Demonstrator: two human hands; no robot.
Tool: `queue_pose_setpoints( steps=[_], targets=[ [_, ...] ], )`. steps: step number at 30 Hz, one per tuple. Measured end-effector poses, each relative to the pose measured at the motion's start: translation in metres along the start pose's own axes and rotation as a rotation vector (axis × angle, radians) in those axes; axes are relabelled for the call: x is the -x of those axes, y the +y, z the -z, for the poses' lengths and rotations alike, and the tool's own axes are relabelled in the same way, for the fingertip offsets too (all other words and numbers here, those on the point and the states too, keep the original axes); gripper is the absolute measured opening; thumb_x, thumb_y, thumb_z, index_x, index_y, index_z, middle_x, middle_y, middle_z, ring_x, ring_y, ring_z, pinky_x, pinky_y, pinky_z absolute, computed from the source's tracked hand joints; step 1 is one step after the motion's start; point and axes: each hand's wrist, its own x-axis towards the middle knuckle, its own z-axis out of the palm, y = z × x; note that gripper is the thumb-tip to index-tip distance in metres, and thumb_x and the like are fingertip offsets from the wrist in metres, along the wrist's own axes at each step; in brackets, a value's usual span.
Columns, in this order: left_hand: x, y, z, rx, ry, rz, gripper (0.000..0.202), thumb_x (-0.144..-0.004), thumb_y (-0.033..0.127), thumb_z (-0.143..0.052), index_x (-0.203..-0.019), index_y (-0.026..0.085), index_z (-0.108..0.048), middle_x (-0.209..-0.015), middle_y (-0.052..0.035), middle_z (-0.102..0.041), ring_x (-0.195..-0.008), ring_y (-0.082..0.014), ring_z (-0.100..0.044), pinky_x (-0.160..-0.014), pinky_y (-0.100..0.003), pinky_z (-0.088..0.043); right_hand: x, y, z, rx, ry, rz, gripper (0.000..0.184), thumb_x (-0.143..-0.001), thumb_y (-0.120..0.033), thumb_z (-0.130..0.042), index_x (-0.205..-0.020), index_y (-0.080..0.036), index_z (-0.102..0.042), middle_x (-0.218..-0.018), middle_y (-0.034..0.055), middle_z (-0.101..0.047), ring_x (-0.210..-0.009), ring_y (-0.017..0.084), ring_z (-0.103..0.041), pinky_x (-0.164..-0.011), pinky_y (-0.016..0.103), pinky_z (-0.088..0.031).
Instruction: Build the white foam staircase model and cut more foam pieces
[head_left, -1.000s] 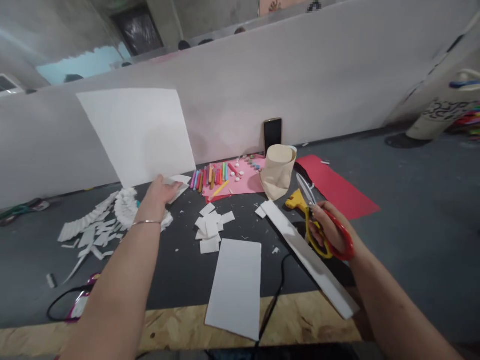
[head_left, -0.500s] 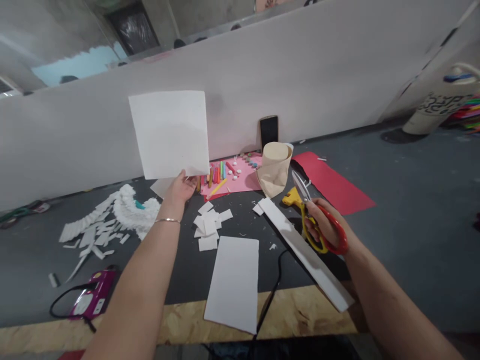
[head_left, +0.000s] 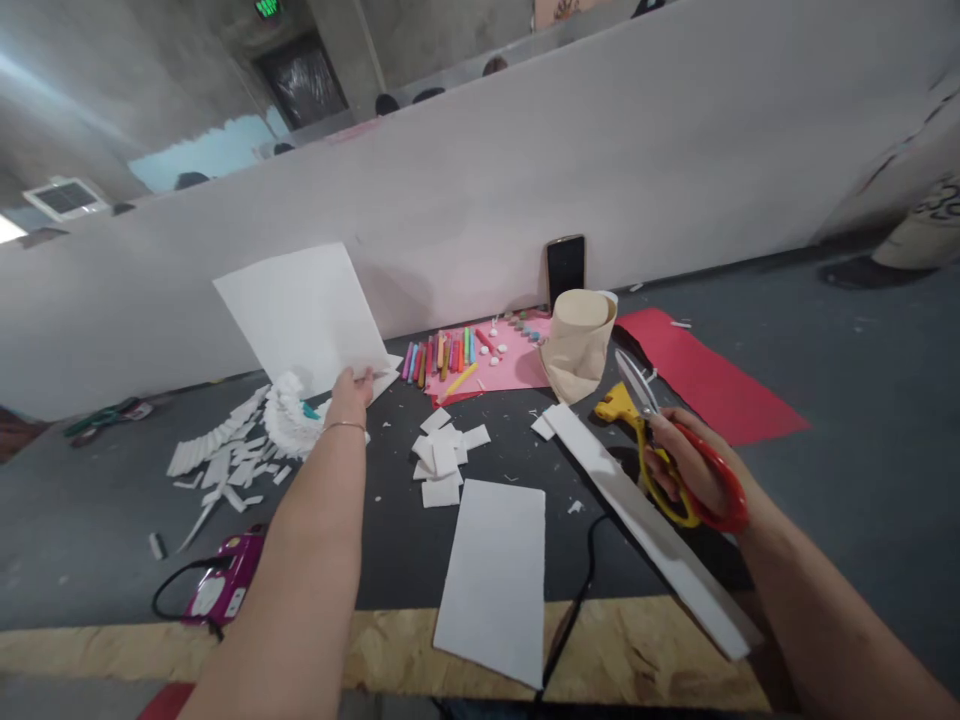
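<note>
My left hand (head_left: 351,398) pinches the lower edge of a large white board sheet (head_left: 304,315), which leans back above the far left of the table. In my right hand (head_left: 679,455) is a pair of scissors (head_left: 724,490) with silver blades pointing away and red and yellow handles. Under and beside the scissors lies a yellow glue gun (head_left: 616,404), partly hidden. A long white strip (head_left: 645,520) slants below my right hand. Between my arms are a smaller white sheet (head_left: 493,575) and a pile of cut white pieces (head_left: 444,455).
Crayons (head_left: 450,355) lie on pink paper (head_left: 517,365), near a beige paper roll (head_left: 579,335) and an upright phone (head_left: 566,268). Red paper (head_left: 712,375) is at right. A ruffled white piece (head_left: 289,420), scraps and a purple corded device (head_left: 229,580) are at left.
My left hand has lowered the large white sheet and moved it left, tilting it. My right hand keeps the scissors in about the same place. The camera view has shifted slightly left.
</note>
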Motion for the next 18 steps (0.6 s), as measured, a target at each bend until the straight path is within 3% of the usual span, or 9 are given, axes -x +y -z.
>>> queue_pose_setpoints(
  steps=[3, 7, 13, 18],
  targets=[
    [-0.009, 0.001, 0.01, 0.009, 0.074, 0.039, 0.035, -0.09, 0.03, -0.062, -0.123, 0.017, -0.058, -0.127, -0.0112, -0.058, -0.109, -0.024, -0.06, -0.091, -0.043, -0.052, 0.0, 0.002, 0.001, 0.016, 0.013, -0.014, 0.037, -0.084, -0.06, -0.057, -0.088, -0.025, -0.048, -0.048, -0.0072, -0.05, -0.03, 0.008, -0.04, -0.032, 0.019, -0.032],
    [-0.017, -0.001, 0.011, 0.06, 0.118, 0.143, 0.037, -0.091, 0.033, -0.06, -0.124, 0.016, -0.057, -0.126, -0.0112, -0.058, -0.107, -0.0237, -0.06, -0.089, -0.044, -0.053, 0.001, 0.003, 0.003, 0.055, 0.011, -0.02, 0.036, -0.084, -0.059, -0.058, -0.086, -0.025, -0.047, -0.049, -0.0064, -0.051, -0.031, 0.008, -0.04, -0.032, 0.02, -0.032],
    [-0.009, -0.012, 0.01, 0.1, 0.067, 0.34, 0.038, -0.092, 0.035, -0.059, -0.125, 0.016, -0.056, -0.124, -0.0112, -0.059, -0.105, -0.0233, -0.061, -0.087, -0.044, -0.054, 0.003, 0.003, 0.004, 0.075, 0.005, 0.0, 0.033, -0.087, -0.056, -0.056, -0.083, -0.025, -0.045, -0.046, -0.0063, -0.051, -0.03, 0.009, -0.042, -0.033, 0.02, -0.033],
    [0.011, -0.009, 0.016, -0.02, -0.02, 0.354, 0.036, -0.093, 0.035, -0.058, -0.124, 0.017, -0.058, -0.126, -0.0122, -0.058, -0.106, -0.0229, -0.061, -0.088, -0.044, -0.053, 0.005, 0.002, 0.004, 0.057, -0.002, 0.03, 0.036, -0.084, -0.058, -0.059, -0.082, -0.024, -0.045, -0.048, -0.0067, -0.051, -0.032, 0.008, -0.041, -0.034, 0.019, -0.033]
  ],
)
